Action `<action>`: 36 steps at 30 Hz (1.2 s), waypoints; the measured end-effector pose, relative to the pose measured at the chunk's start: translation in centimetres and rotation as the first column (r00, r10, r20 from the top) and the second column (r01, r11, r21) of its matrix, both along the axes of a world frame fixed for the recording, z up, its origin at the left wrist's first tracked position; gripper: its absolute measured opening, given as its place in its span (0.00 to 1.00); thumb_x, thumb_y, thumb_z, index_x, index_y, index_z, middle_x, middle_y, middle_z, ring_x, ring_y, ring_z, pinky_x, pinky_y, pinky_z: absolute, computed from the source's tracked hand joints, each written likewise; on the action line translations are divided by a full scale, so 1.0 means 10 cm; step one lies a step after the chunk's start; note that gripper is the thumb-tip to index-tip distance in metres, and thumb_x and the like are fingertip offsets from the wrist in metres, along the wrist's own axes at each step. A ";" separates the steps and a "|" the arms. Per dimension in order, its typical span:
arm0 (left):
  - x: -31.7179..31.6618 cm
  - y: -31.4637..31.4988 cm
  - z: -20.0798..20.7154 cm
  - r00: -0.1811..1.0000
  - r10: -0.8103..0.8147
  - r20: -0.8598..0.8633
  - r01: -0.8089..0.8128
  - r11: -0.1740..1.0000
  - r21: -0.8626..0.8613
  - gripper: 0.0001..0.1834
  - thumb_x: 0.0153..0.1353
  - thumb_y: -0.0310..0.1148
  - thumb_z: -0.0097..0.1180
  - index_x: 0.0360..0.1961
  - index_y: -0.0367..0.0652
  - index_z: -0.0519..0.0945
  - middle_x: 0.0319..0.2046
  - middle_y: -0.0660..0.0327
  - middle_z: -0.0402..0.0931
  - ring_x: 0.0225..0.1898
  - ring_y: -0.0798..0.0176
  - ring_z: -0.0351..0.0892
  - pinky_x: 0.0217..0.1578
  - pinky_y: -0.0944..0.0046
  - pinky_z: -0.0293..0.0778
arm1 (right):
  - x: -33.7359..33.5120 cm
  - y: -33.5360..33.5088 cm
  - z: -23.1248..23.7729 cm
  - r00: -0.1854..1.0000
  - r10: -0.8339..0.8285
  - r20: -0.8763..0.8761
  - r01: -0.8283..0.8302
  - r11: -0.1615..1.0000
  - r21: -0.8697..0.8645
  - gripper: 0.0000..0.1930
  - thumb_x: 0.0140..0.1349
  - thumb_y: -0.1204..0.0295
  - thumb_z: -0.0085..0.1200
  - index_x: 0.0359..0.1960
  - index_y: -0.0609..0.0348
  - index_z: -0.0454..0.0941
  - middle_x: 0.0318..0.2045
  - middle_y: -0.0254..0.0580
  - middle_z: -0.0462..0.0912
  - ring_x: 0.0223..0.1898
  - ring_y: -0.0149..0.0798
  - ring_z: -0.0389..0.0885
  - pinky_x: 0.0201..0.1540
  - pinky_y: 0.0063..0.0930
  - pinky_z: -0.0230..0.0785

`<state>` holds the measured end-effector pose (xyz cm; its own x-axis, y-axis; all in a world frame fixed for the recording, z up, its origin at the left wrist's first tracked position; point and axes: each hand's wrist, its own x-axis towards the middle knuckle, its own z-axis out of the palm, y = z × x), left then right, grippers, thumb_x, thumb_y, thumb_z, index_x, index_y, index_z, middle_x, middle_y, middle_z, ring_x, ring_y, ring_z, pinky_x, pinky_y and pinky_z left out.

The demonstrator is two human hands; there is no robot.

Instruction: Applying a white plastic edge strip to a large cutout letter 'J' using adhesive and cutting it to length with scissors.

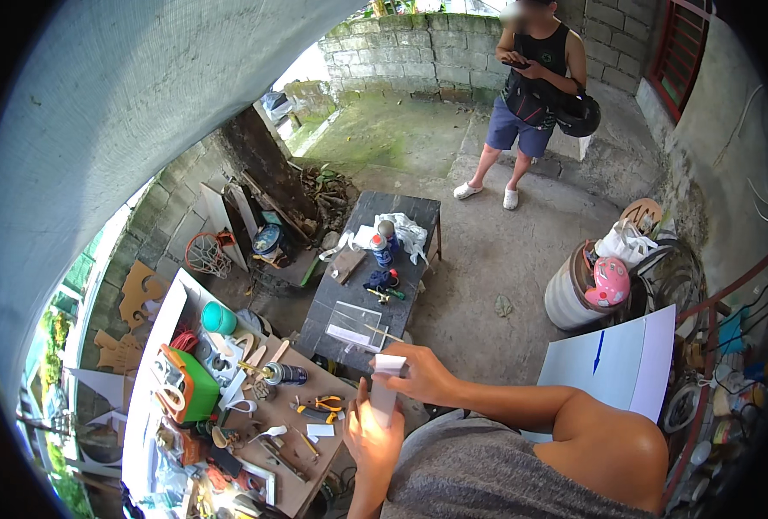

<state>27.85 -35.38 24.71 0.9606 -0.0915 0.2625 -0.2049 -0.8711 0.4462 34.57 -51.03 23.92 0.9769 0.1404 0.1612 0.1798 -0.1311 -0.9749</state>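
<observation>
In front of my body, my left hand [372,439] is closed round a pale flat strip [385,403] held roughly upright. The fingers of my right hand [424,378] close on a small white block-like piece [390,364] at the strip's upper end. Whether the two pieces are joined cannot be made out. Just beyond my hands, a clear flat sheet [358,326] lies on a dark table [327,298]. Pliers with yellow-and-black handles [328,403] and a white card [320,430] rest on the brown workbench [293,424] to the left of my left hand.
Spray cans [380,249] and a crumpled white cloth [404,232] occupy the dark table. The cluttered bench also carries a green-and-orange box [195,385] and a teal cup [218,317]. A drum [570,297] with a pink helmet [609,281] stands right. Another person [535,86] stands ahead.
</observation>
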 end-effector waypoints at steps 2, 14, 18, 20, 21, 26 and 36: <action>-0.02 0.04 -0.04 1.000 0.011 0.005 -0.011 0.994 -0.105 0.35 0.50 0.37 0.65 0.60 0.35 0.73 0.42 0.47 0.79 0.42 0.42 0.80 0.44 0.46 0.74 | -0.04 -0.03 0.09 0.999 0.028 -0.035 -0.029 0.999 -0.022 0.14 0.61 0.68 0.64 0.46 0.60 0.80 0.37 0.44 0.83 0.35 0.36 0.83 0.38 0.30 0.75; -0.09 -0.02 0.10 0.998 0.055 -0.018 -0.056 0.997 -0.061 0.28 0.50 0.33 0.64 0.53 0.35 0.77 0.52 0.46 0.79 0.43 0.41 0.77 0.47 0.46 0.74 | -0.08 -0.01 -0.11 0.994 0.050 -0.095 -0.051 0.999 0.000 0.10 0.63 0.72 0.62 0.44 0.61 0.82 0.37 0.42 0.85 0.37 0.30 0.82 0.39 0.26 0.75; -0.04 -0.03 0.08 0.991 -0.024 0.129 0.012 0.996 0.091 0.31 0.50 0.36 0.65 0.57 0.39 0.77 0.45 0.52 0.77 0.42 0.47 0.77 0.44 0.49 0.73 | -0.08 -0.01 -0.04 0.995 -0.040 -0.092 0.052 0.991 0.127 0.07 0.64 0.74 0.61 0.42 0.59 0.83 0.37 0.36 0.85 0.36 0.25 0.79 0.38 0.24 0.73; -0.04 -0.05 0.19 0.989 0.016 0.145 -0.026 0.997 0.072 0.35 0.51 0.39 0.66 0.62 0.42 0.75 0.38 0.56 0.74 0.42 0.50 0.77 0.43 0.52 0.72 | -0.08 -0.04 0.02 0.991 0.002 -0.136 0.015 0.992 0.122 0.07 0.64 0.74 0.61 0.43 0.59 0.84 0.37 0.35 0.86 0.36 0.24 0.79 0.38 0.23 0.73; -0.04 -0.05 0.19 0.992 0.033 0.125 -0.044 0.996 0.083 0.35 0.51 0.39 0.66 0.62 0.42 0.75 0.38 0.56 0.74 0.42 0.50 0.77 0.43 0.52 0.72 | -0.04 -0.06 0.01 0.992 0.019 -0.124 -0.002 0.991 0.137 0.08 0.64 0.74 0.61 0.44 0.59 0.83 0.37 0.35 0.86 0.36 0.24 0.79 0.39 0.23 0.73; -0.09 0.03 0.21 0.983 0.169 0.074 -0.179 0.971 0.159 0.37 0.50 0.41 0.69 0.64 0.46 0.74 0.40 0.60 0.72 0.43 0.54 0.75 0.45 0.51 0.69 | -0.05 -0.14 -0.03 0.991 0.070 -0.115 -0.063 0.996 0.062 0.15 0.63 0.73 0.62 0.51 0.59 0.81 0.38 0.35 0.86 0.38 0.25 0.79 0.41 0.23 0.71; -0.17 0.06 0.38 0.968 0.209 0.139 -0.245 0.911 0.331 0.38 0.48 0.41 0.72 0.62 0.48 0.75 0.43 0.63 0.74 0.45 0.57 0.74 0.44 0.53 0.63 | -0.16 -0.17 -0.26 0.978 0.127 -0.164 -0.128 0.992 0.005 0.18 0.61 0.74 0.64 0.53 0.61 0.79 0.36 0.36 0.84 0.34 0.26 0.78 0.41 0.24 0.72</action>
